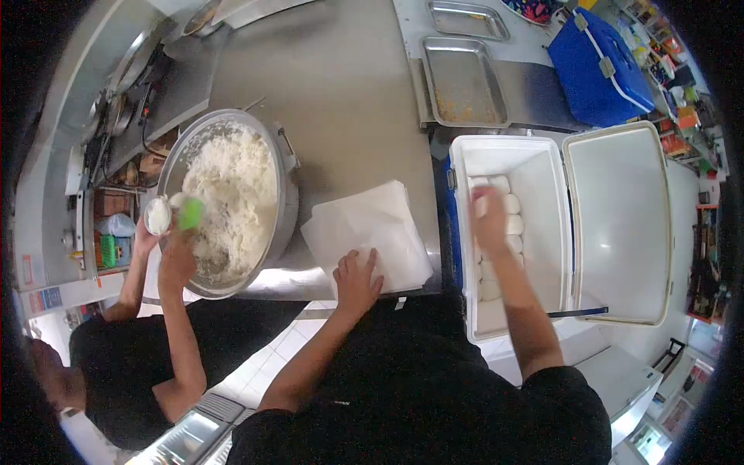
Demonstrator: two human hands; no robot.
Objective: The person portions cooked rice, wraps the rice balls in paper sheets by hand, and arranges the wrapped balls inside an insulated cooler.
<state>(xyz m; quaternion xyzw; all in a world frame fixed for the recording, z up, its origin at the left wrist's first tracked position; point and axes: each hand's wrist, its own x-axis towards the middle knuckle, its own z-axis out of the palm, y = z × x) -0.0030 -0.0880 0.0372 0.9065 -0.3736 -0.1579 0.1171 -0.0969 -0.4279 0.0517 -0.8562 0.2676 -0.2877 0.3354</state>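
Observation:
My left hand (359, 279) lies with its fingers spread on a stack of white paper sheets (380, 225) at the front edge of the steel counter. My right hand (490, 222) reaches down into an open white-lined cooler box (546, 232), at its left side. White paper-wrapped bundles (513, 225) are packed there in rows, and the hand is over or against them. Its fingers are blurred and partly hidden, so whether they grip a bundle does not show.
At the left, a co-worker's hands (177, 263) hold a green scoop (190, 213) and a small white rice-filled cup (158, 215) by a large pot of rice (232, 194). Metal trays (465, 81) and a blue cooler (597, 70) stand behind. The cooler's lid (620, 225) hangs open rightward.

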